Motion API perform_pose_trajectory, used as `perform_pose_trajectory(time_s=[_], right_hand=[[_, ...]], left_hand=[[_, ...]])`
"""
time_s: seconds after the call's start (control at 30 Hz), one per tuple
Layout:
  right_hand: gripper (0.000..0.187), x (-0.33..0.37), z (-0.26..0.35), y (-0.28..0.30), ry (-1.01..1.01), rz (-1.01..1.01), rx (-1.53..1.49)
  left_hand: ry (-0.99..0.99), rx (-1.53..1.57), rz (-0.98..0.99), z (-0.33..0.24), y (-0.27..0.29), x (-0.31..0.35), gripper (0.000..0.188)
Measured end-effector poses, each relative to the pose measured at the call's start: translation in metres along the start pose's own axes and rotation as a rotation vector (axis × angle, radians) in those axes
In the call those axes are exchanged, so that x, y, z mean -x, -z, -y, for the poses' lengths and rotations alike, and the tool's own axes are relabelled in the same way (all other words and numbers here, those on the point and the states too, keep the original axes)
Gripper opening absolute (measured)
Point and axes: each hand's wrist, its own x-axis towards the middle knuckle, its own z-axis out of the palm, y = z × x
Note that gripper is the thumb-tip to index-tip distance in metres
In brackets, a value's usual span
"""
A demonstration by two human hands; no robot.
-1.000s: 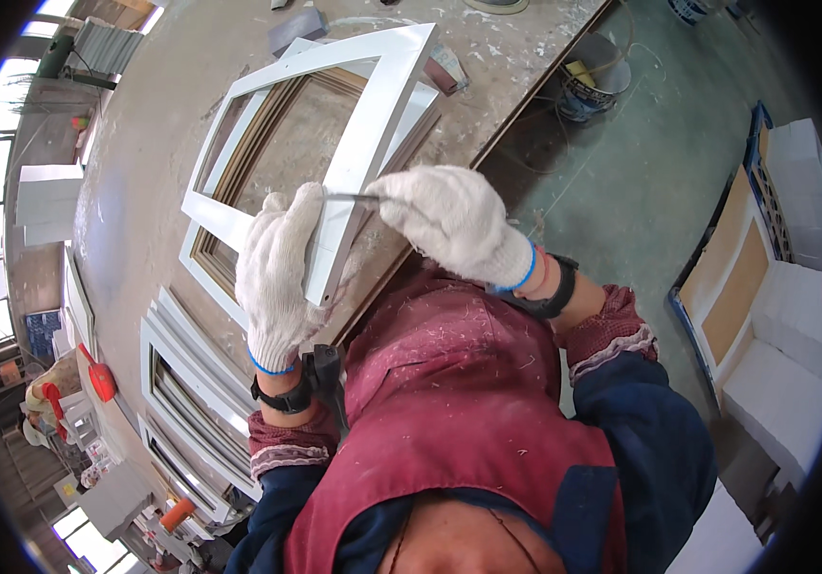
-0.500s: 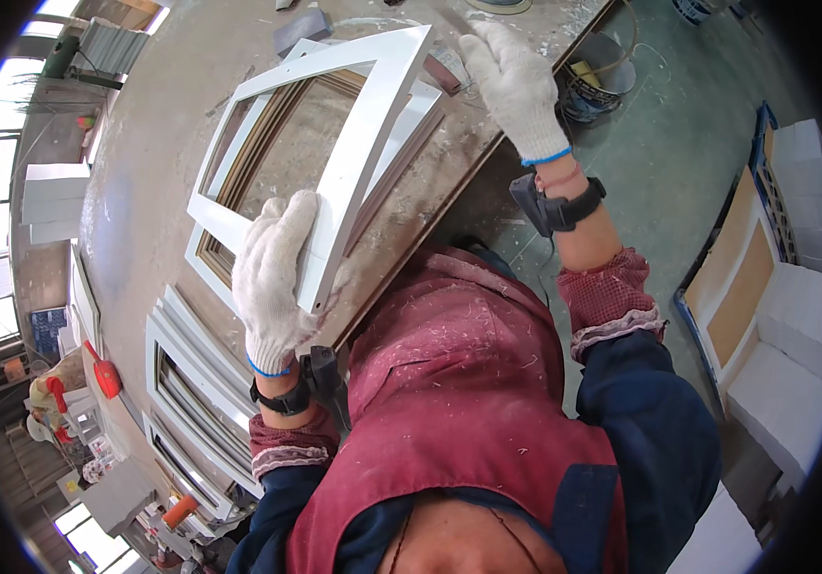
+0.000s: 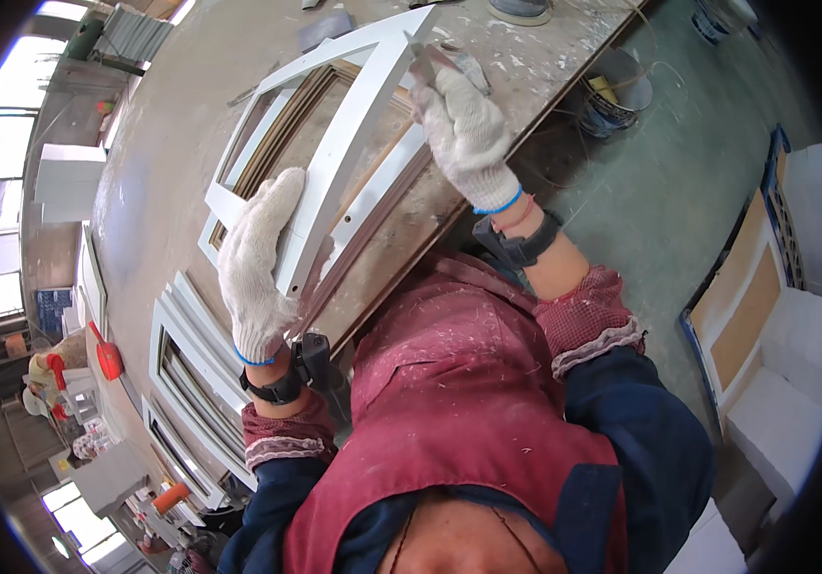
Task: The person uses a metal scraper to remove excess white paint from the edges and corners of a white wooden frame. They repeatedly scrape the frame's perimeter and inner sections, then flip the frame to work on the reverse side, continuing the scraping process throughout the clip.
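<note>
A white door or window frame (image 3: pixel 358 120) lies tilted over more frames stacked on the workbench, with brown inner edges showing through its opening. My left hand (image 3: pixel 260 244), in a white knitted glove, grips its near-left part, fingers close together along the bar and thumb hidden. My right hand (image 3: pixel 468 134), gloved alike, is at the far right corner of the frame. Its fingers are closed on a thin greyish piece (image 3: pixel 415 50), smeared by motion, whose tip lies against the frame's edge. Below, a second white frame (image 3: pixel 373 196) shows along the bench edge.
The dusty workbench (image 3: pixel 181 143) carries a grey block (image 3: pixel 326 31) and more curved white frames (image 3: pixel 196 354) at left. A red dustpan-like thing (image 3: pixel 108 356) lies beyond. Right of the bench, a bucket (image 3: pixel 622 96) stands on the green floor, with white blocks (image 3: pixel 784 402) farther right.
My right hand has come down and left onto the frame's far right corner. My left hand and the frame's near end have shifted slightly; more of the lower frame shows.
</note>
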Motion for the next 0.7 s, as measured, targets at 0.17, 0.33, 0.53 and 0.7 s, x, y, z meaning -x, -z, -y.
perform_pose_trajectory(time_s=[0.17,0.33,0.53,0.7], right_hand=[[0.021,0.018,0.055,0.001,0.178,0.202,-0.071],[0.035,0.044,0.102,-0.003,0.365,0.368,-0.177],[0.028,0.075,0.124,0.003,0.469,0.563,-0.294],[0.025,0.069,0.085,0.014,-0.049,0.326,-0.410]], left_hand=[[-0.046,0.011,-0.041,0.001,0.006,-0.005,0.052],[-0.158,-0.002,-0.003,0.009,0.010,-0.003,0.049],[-0.135,0.052,0.015,0.007,0.003,0.001,0.057],[-0.127,0.084,0.029,0.009,0.002,0.001,0.062]])
